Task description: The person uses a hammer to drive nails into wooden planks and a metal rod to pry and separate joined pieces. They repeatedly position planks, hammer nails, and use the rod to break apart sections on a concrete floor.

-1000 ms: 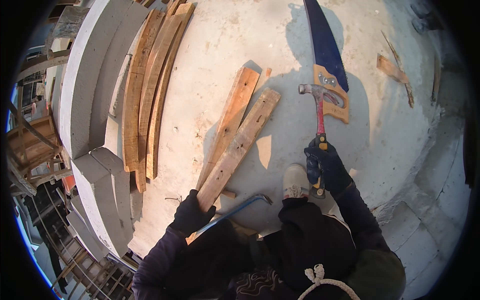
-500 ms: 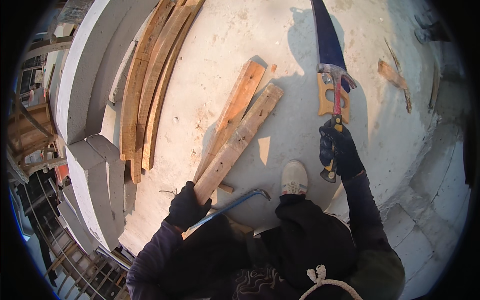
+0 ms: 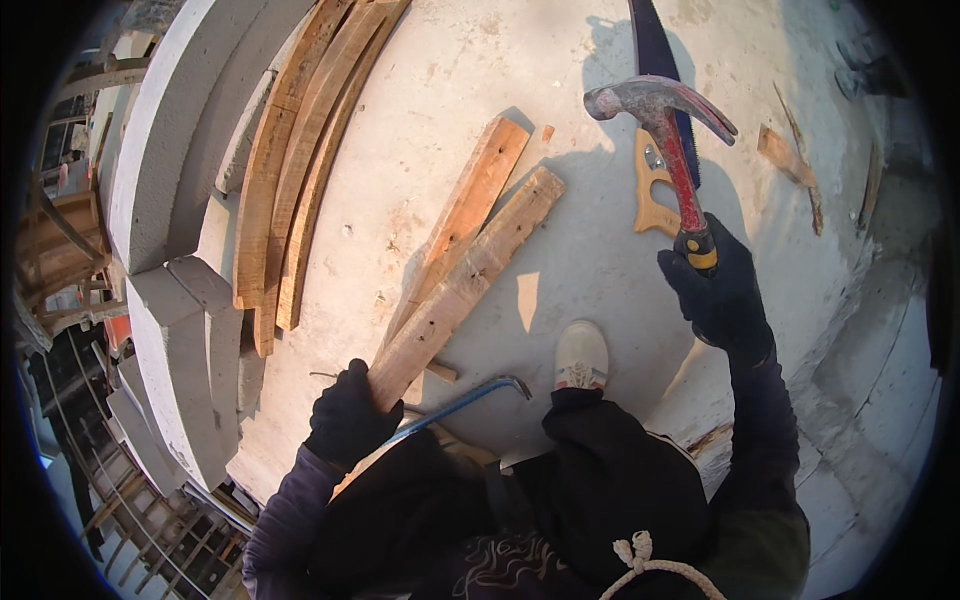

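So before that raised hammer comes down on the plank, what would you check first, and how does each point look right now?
1. Right hand grips the claw hammer by its handle: ok.
2. Left hand holds the near end of the plank: ok.
3. Both hands gloved: ok.
4. White shoe is off the plank: ok.
5. Blue pry bar lies loose beside the shoe, a possible trip: not ok.
6. Nail to strike: cannot tell.

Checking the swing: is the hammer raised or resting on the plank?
Raised. The hammer is held up in the right hand, head clear of the plank.
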Tool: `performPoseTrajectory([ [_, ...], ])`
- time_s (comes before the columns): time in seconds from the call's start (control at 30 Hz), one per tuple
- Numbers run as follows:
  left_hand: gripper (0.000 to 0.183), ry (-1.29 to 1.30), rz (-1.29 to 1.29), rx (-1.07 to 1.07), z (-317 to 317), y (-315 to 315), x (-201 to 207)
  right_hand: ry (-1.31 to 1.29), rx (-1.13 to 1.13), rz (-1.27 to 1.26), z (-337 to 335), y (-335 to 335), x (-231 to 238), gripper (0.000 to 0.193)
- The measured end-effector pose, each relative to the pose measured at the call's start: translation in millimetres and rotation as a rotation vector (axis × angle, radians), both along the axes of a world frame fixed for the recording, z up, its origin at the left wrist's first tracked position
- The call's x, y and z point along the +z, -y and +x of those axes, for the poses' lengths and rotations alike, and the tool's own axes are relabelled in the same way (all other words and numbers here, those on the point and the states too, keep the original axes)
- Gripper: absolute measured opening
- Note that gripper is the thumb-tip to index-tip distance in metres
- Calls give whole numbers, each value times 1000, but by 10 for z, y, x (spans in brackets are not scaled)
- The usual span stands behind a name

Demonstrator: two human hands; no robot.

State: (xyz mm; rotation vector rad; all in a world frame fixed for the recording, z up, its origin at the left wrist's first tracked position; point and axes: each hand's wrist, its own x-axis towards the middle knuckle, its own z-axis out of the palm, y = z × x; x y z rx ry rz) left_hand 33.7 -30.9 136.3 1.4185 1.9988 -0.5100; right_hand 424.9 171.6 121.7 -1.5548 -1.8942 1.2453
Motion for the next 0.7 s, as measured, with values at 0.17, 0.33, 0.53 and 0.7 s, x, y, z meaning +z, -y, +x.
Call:
performPoseTrajectory([
  [0.17, 55, -177, 171, -234, 145, -76, 495, 281, 315, 146, -263, 320, 44, 23],
  [0.33, 57, -160, 303, -343, 46, 15, 640, 613, 478, 153, -41, 450, -45, 22],
  [0.53, 65, -24, 321, -291, -174, 225, 308, 200, 55, 54, -237, 744, 231, 23],
  [0.7, 65, 46, 280, -245, -117, 34, 403, 244, 128, 161, -235, 648, -150, 20],
])
